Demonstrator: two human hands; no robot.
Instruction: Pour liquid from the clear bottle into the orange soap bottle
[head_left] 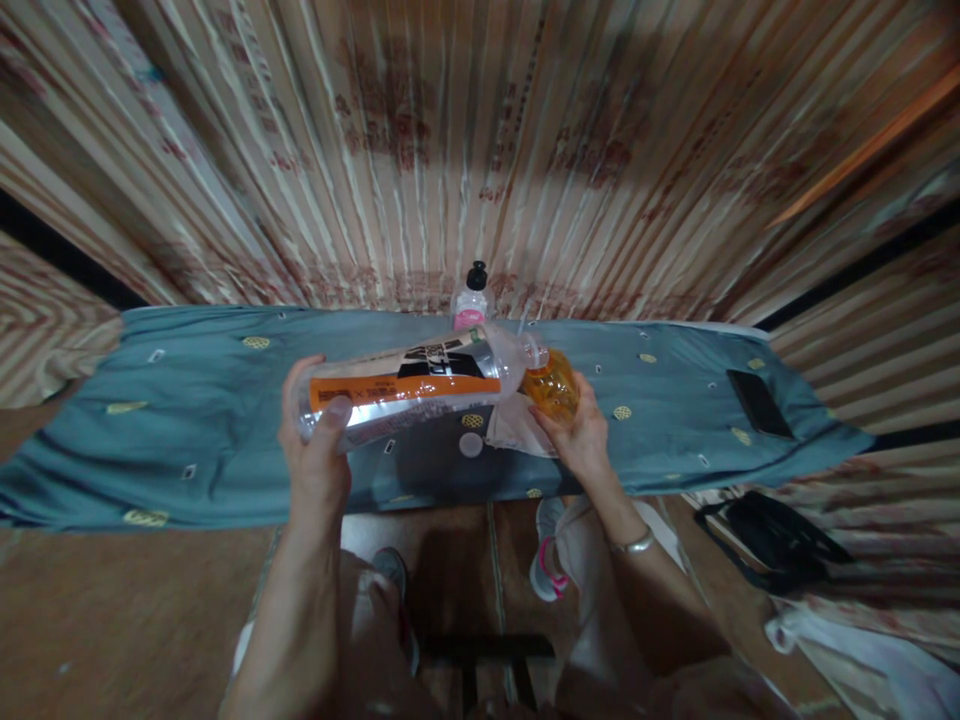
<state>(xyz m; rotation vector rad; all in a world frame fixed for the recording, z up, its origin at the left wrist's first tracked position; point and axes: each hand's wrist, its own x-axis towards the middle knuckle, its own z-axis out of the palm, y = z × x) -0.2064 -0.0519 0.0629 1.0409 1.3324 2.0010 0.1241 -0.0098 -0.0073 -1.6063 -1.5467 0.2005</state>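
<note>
Orange-labelled bottle (409, 385) in left hand (319, 435), black-capped bottle (471, 302) beyond, phone (759, 403) rightward.

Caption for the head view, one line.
Left hand tilts a large labelled bottle toward the amber bottle in the right hand.

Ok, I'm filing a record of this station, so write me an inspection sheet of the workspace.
Surface: creased teal patterned cloth
Job's things: orange-labelled bottle, held sideways; small amber bottle, its neck close by, contact unclear
Clutter: pink-labelled bottle, pale disc, pale crumpled piece, dark phone-like slab
Hands: left hand grips the orange-labelled bottle, right hand the amber one
Cables: nothing seen
Surroundings: striped curtain behind, black bag at right
</note>
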